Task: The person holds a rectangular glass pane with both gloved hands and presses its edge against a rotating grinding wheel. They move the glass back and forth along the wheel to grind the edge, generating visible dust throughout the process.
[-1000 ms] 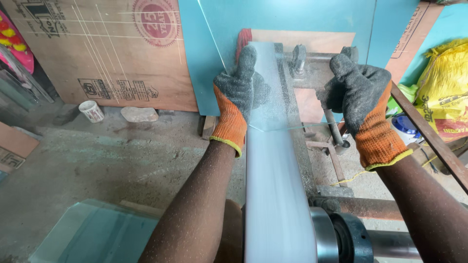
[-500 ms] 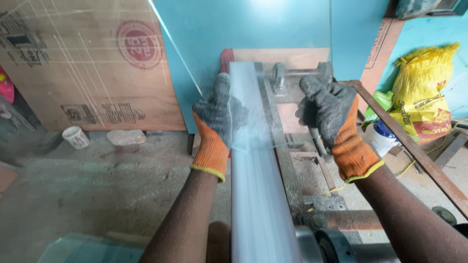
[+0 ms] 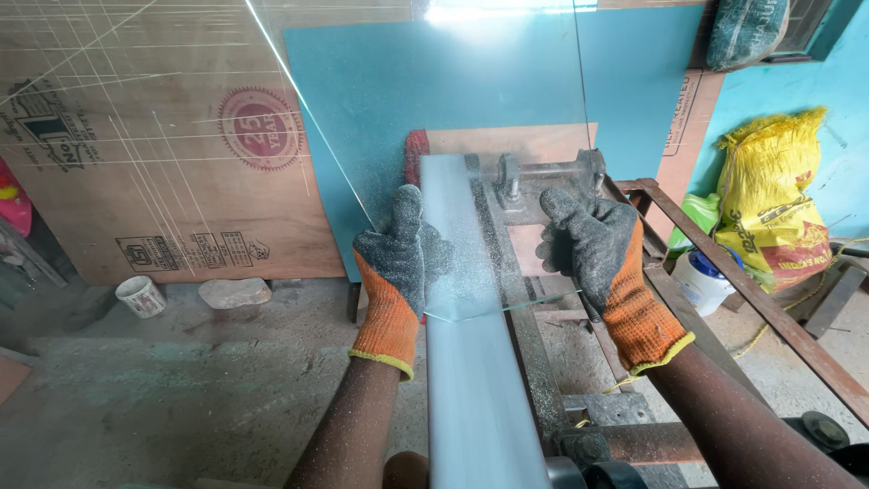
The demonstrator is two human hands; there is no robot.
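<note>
Above moving belt (image 3: pixel 471 362), both hands' grip (image 3: pixel 398 263) (image 3: pixel 593 249) clasps glass pane (image 3: pixel 471 136).

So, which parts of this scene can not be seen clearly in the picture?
- Glass pane, head view: its top is cut off by the upper frame edge.
- Sanding belt: motion blur hides its surface; whether the pane's lower edge touches it cannot be told.
- Left hand and right hand: the gloves and the pane hide the exact grip of the fingers.
- Machine's near end: cut off by the lower edge.
</note>
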